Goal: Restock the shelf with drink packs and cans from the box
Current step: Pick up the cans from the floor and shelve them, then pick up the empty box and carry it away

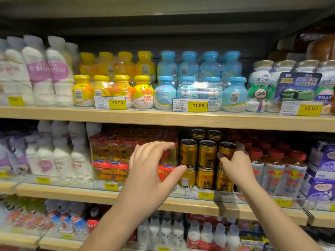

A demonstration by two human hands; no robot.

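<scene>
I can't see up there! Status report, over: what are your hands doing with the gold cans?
Left hand open, thumb by the left gold can. Right hand grips the right gold can, top row. Red-capped bottles crowd its right side.

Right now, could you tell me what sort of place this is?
Probably a grocery shop's drinks aisle: wooden shelves of drink packs, yellow price tags, and a gold can gripped by the right hand.

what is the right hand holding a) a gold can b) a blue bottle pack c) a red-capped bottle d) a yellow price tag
A: the right hand has its fingers and thumb curled round the upper gold can at the right end of the front row.
</scene>
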